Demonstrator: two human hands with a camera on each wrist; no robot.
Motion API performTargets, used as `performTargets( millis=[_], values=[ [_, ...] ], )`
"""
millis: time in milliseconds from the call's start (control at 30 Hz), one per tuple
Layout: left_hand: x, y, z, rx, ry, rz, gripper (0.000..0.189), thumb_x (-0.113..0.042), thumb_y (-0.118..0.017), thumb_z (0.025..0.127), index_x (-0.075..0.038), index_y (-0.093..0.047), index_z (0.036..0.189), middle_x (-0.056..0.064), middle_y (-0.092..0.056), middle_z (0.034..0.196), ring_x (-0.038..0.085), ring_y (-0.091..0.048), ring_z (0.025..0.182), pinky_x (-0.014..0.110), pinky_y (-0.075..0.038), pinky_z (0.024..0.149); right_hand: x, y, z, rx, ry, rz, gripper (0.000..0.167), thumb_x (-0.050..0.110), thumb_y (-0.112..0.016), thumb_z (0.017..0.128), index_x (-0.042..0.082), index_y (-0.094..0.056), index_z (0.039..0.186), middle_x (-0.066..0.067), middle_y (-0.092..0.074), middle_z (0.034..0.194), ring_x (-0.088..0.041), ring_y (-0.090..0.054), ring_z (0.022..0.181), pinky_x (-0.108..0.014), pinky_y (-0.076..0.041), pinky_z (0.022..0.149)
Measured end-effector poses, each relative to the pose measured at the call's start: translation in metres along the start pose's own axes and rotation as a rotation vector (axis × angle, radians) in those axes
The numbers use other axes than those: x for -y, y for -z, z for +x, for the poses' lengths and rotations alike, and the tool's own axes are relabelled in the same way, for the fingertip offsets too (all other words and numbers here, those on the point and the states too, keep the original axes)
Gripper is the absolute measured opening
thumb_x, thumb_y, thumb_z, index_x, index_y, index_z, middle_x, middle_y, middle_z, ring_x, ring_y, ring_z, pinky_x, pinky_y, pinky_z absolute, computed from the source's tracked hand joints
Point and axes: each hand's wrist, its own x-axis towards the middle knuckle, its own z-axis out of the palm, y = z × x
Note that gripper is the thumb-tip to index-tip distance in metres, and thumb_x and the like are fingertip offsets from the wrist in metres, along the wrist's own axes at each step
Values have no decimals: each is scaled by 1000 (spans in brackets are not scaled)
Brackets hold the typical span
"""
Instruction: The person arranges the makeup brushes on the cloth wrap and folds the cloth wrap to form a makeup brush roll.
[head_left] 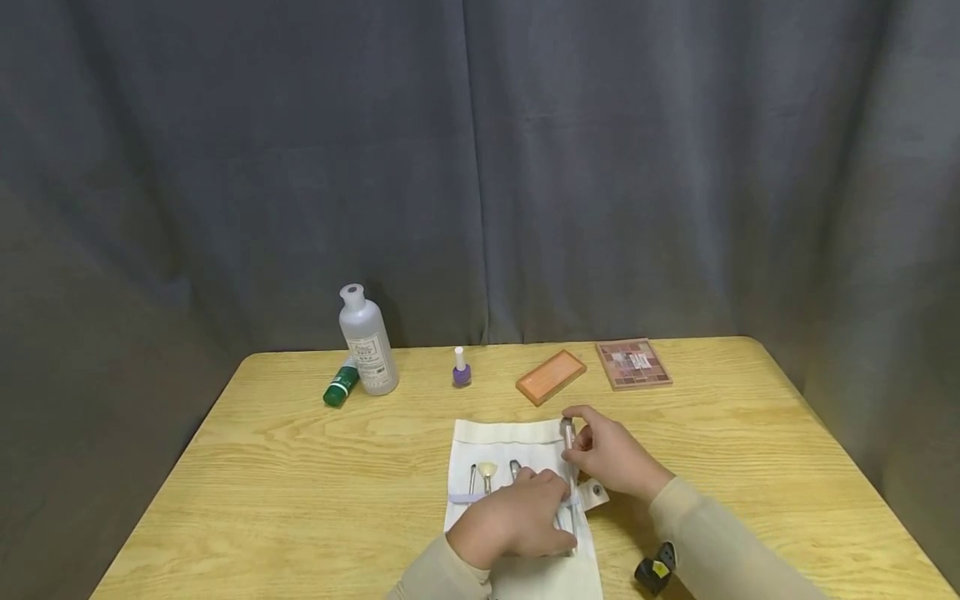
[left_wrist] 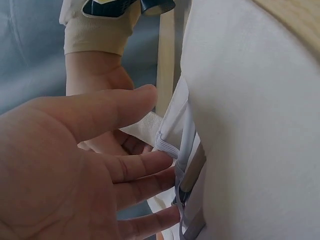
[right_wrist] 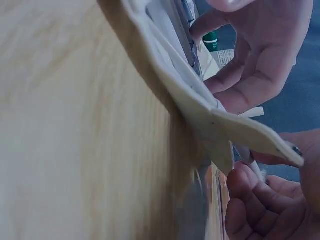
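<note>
A white cloth brush roll [head_left: 498, 433] lies unrolled on the table, with a pale elastic band [head_left: 465, 498] across it. Several makeup brushes sit under the band, among them a fan brush [head_left: 487, 472]. Along the roll's right edge, my right hand [head_left: 611, 454] pinches a makeup brush [head_left: 568, 437] near its bristle end. My left hand [head_left: 517, 517] lies over the lower middle of the roll and covers part of the brushes. In the left wrist view its fingertips touch the elastic [left_wrist: 168, 146], and the thumb is extended. A snap tab [head_left: 596, 494] sticks out at right.
Behind the roll stand a clear bottle [head_left: 369, 342], a green tube [head_left: 342, 384] and a purple nail polish bottle [head_left: 461, 373]. An orange case [head_left: 551, 377] and an eyeshadow palette [head_left: 634, 364] lie at the back right. A grey curtain [head_left: 480, 183] hangs behind the table.
</note>
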Motion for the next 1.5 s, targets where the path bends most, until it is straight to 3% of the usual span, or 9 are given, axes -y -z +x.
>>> performTargets(
  millis=[200, 467, 667, 900, 1033, 1200, 1367, 1500],
  values=[
    [1, 0, 1, 11, 2, -12, 54, -44, -72, 88, -15, -59, 132, -8, -57, 129, 18, -48, 117, 31, -48, 96, -2, -3, -7, 56, -25, 44, 57, 6, -72, 91, 3, -47, 142, -3, -60, 80, -16, -54, 62, -27, -45, 49],
    [0, 3, 0, 5, 3, -15, 52, -41, -72, 87, -14, -60, 130, -8, -57, 124, 15, -48, 111, 28, -48, 92, 1, -6, -15, 94, -24, 49, 44, 0, -68, 89, 3, -55, 131, -3, -61, 78, -16, -55, 66, -27, -45, 57],
    [0, 3, -2, 16, 10, -29, 57, -41, -72, 87, -13, -59, 135, -8, -57, 129, 15, -48, 114, 31, -50, 93, 0, -7, -22, 142, -26, 67, 37, -2, -65, 90, 2, -57, 126, -4, -60, 79, -17, -56, 66, -28, -46, 56],
    [0, 2, -3, 8, 9, -25, 56, -42, -73, 87, -14, -61, 134, -10, -58, 124, 14, -47, 108, 30, -50, 90, -4, -9, -29, 184, 58, 2, 10, 0, -65, 91, 7, -68, 97, 2, -63, 79, -14, -56, 70, -24, -46, 58],
    [1, 3, -4, -8, 11, -25, 50, -42, -73, 86, -15, -64, 128, -12, -59, 119, 12, -48, 107, 30, -50, 89, -5, -8, -34, 204, 140, -53, 12, 4, -67, 92, 13, -68, 84, 7, -65, 80, -8, -55, 70, -23, -46, 60],
    [5, 3, -6, -12, 3, -41, 48, -41, -72, 88, -15, -65, 128, -13, -59, 126, 10, -50, 113, 29, -49, 93, -4, -7, -42, 219, 175, -100, 5, 10, -72, 89, 15, -69, 89, 7, -67, 92, -12, -59, 83, -33, -51, 75],
    [10, 2, -8, 21, -11, -68, 45, -40, -70, 91, -16, -65, 129, -9, -50, 147, 17, -45, 136, 34, -45, 104, -6, -6, -53, 226, 237, -196, 16, 11, -77, 87, 18, -68, 99, 7, -62, 110, -22, -62, 106, -45, -53, 89],
    [17, 4, -9, 31, -38, -93, 40, -38, -67, 94, -16, -66, 127, -5, -47, 151, 17, -43, 140, 36, -42, 109, -8, -4, -60, 154, 233, -253, 17, 9, -75, 88, 11, -67, 103, 2, -57, 106, -17, -60, 93, -37, -55, 80]
  ],
)
